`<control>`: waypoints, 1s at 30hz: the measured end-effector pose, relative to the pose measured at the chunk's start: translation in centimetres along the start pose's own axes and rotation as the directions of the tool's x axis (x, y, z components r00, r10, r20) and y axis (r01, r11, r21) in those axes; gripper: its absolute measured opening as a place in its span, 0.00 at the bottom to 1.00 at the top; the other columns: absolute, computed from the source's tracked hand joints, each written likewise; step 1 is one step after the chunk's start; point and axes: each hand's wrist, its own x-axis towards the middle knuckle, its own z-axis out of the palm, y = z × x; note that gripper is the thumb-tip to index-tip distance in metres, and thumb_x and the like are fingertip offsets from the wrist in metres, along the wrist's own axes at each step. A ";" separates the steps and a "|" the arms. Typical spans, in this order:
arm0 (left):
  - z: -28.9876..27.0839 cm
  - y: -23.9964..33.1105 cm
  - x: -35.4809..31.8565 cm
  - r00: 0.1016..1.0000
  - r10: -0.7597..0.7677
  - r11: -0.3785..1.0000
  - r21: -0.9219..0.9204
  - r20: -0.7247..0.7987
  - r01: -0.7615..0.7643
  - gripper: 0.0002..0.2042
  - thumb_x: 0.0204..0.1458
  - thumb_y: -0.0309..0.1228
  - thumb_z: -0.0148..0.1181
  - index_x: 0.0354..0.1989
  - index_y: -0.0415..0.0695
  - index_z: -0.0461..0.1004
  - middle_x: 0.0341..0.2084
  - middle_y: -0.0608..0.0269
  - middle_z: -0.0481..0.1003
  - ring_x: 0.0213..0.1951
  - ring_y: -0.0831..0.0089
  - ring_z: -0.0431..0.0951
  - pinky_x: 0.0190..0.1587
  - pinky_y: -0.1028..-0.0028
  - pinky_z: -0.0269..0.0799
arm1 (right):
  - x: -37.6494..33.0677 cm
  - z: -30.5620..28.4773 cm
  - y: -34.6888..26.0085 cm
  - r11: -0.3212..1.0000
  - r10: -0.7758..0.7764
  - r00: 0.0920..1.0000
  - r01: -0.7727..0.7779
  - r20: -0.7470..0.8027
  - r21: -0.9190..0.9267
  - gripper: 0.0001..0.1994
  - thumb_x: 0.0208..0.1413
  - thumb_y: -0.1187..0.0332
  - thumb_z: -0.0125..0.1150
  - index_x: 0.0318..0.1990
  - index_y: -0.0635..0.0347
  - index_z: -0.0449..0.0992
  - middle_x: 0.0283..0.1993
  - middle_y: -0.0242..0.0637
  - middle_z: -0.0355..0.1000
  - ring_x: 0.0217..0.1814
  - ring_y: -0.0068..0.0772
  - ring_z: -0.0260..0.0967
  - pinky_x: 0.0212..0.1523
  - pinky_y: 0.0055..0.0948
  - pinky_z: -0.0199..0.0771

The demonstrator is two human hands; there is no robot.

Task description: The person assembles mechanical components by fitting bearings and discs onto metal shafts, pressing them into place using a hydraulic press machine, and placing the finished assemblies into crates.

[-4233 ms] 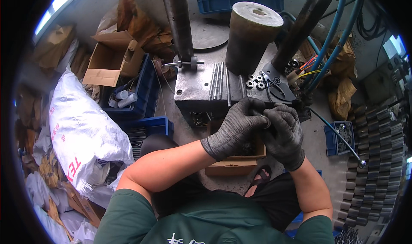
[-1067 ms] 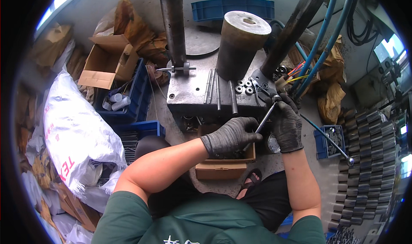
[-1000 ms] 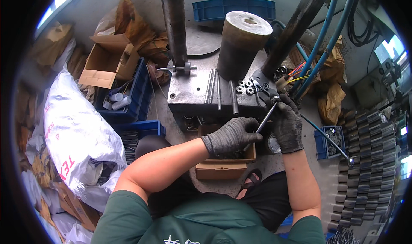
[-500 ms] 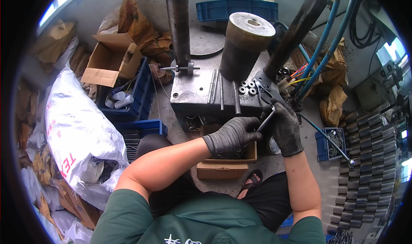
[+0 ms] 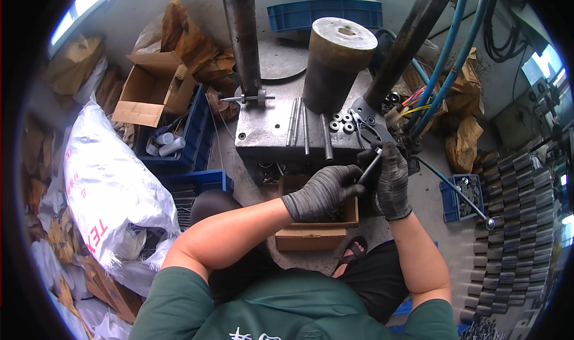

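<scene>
Both my hands wear dark grey gloves. My left hand [image 5: 326, 190] grips the lower end of a thin metal rod [image 5: 370, 167] just in front of the steel press table [image 5: 269, 133]. My right hand [image 5: 391, 178] closes around the same rod's upper part, beside a flat dark plate [image 5: 371, 124] on the table's right corner. Under my hands stands an open cardboard box [image 5: 314, 235] with small parts. Several loose rods [image 5: 305, 127] and small ring-shaped bearings [image 5: 342, 122] lie on the table.
A thick metal cylinder [image 5: 336, 62] and two dark columns [image 5: 242, 35] rise from the press. Blue hoses [image 5: 445, 59] run at right. Blue crates [image 5: 194, 139], an open carton [image 5: 149, 89] and a white sack [image 5: 107, 184] sit at left. Stacked metal parts [image 5: 514, 220] line the right.
Earlier both hands were clasped together over the box. They then drew apart along a thin rod, and now hold it closer in, right hand nearer the table edge.
</scene>
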 end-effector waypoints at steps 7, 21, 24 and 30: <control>-1.0 0.4 0.3 0.998 0.037 0.999 -0.030 -0.052 -0.038 0.16 0.61 0.28 0.66 0.54 0.35 0.76 0.43 0.55 0.82 0.48 0.73 0.80 0.55 0.69 0.76 | 0.1 0.3 1.8 0.999 -0.016 0.997 0.019 0.080 -0.031 0.17 0.74 0.57 0.52 0.56 0.61 0.76 0.45 0.37 0.79 0.47 0.27 0.78 0.54 0.31 0.78; -1.5 1.6 0.6 0.994 0.099 0.982 0.168 -0.046 -0.090 0.16 0.61 0.30 0.66 0.55 0.37 0.77 0.42 0.54 0.83 0.45 0.71 0.81 0.52 0.68 0.78 | 0.6 -3.5 0.9 0.959 -0.116 0.946 0.187 0.304 -0.215 0.21 0.72 0.60 0.54 0.66 0.59 0.73 0.51 0.37 0.78 0.51 0.27 0.76 0.55 0.28 0.78; -1.8 -0.1 0.4 0.984 0.150 0.968 0.216 -0.100 -0.126 0.13 0.60 0.31 0.66 0.48 0.37 0.79 0.39 0.48 0.82 0.43 0.61 0.84 0.49 0.65 0.78 | 0.0 -6.0 -2.1 0.983 0.134 0.949 -0.163 0.285 0.081 0.18 0.73 0.60 0.53 0.62 0.59 0.74 0.46 0.36 0.79 0.47 0.28 0.78 0.51 0.31 0.81; -2.8 0.0 0.7 0.984 0.160 0.923 0.365 -0.078 -0.122 0.10 0.60 0.27 0.64 0.48 0.37 0.79 0.38 0.53 0.81 0.42 0.63 0.82 0.49 0.66 0.76 | -8.8 -23.4 -3.0 0.799 0.323 0.944 -0.313 -0.073 -0.514 0.21 0.70 0.54 0.57 0.57 0.63 0.76 0.33 0.29 0.71 0.35 0.20 0.71 0.39 0.26 0.80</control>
